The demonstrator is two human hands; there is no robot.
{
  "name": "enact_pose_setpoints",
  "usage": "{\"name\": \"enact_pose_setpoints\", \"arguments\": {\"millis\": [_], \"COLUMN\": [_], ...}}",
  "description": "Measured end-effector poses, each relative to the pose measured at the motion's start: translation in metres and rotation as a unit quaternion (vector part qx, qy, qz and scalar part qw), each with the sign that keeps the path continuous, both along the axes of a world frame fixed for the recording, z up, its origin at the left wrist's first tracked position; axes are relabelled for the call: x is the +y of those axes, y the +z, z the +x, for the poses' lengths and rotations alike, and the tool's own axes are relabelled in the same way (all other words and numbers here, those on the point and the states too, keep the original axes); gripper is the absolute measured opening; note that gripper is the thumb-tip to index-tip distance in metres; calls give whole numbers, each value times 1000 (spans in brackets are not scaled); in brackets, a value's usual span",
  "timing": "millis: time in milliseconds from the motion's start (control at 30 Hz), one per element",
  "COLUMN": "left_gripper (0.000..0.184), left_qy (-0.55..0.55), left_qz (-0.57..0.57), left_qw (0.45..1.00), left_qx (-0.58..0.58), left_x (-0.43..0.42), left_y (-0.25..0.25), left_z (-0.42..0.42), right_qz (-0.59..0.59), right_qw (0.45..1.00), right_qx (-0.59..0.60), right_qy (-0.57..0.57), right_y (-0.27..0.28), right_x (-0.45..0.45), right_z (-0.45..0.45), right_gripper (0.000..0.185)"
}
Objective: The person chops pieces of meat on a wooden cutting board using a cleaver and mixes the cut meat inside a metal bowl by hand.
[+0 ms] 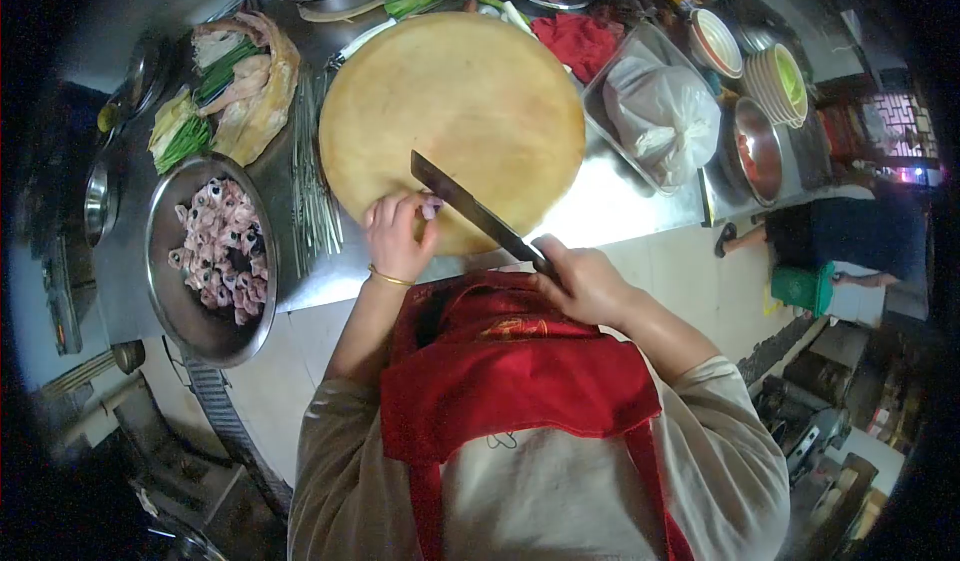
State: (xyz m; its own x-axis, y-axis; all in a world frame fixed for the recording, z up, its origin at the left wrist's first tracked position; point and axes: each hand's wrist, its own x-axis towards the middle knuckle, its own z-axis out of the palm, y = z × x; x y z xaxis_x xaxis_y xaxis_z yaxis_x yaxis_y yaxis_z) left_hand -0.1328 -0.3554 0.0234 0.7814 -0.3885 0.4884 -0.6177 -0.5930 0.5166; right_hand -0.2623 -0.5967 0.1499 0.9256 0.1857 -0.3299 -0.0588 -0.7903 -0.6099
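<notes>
My right hand [583, 286] grips the handle of a cleaver [472, 201]. Its dark blade slants up and left over the near part of a large round wooden chopping board [450, 101]. At the board's near left edge, my left hand [400, 233] has its fingers closed around a small purplish piece [431, 206], just left of the blade. The kind of piece is too small to tell. To the left, a wide metal bowl [165, 291] holds many pale pink chunks [222, 246] with dark spots.
Thin skewers [312, 166] lie left of the board, beyond them greens [180, 141] and pale meat [262, 101]. A tied white bag [665, 116] sits in a tray at right, near a red cloth [580, 43] and stacked bowls [775, 86]. Another person [850, 241] stands far right beside a green bin [802, 287].
</notes>
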Motion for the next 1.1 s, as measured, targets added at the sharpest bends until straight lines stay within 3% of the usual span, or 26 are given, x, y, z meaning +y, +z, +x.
{"name": "enact_pose_setpoints", "arguments": {"millis": [400, 600, 800, 1100], "left_gripper": [26, 22, 21, 21], "left_qy": [-24, -28, -19, -29], "left_qz": [24, -56, 11, -13], "left_qw": [999, 997, 999, 999], "left_qx": [1, 37, 24, 1], "left_x": [-7, 5, -4, -6], "left_y": [6, -22, -11, -7], "left_z": [-1, -8, -8, -4], "right_qz": [-22, 28, 9, -6], "right_qw": [1000, 999, 1000, 999], "right_qx": [-16, -7, -11, 26], "right_qy": [-9, -27, 0, 22], "right_y": [10, 8, 6, 11], "right_x": [-10, -12, -10, -11], "right_z": [-27, -27, -24, -16], "right_gripper": [36, 36, 36, 39]}}
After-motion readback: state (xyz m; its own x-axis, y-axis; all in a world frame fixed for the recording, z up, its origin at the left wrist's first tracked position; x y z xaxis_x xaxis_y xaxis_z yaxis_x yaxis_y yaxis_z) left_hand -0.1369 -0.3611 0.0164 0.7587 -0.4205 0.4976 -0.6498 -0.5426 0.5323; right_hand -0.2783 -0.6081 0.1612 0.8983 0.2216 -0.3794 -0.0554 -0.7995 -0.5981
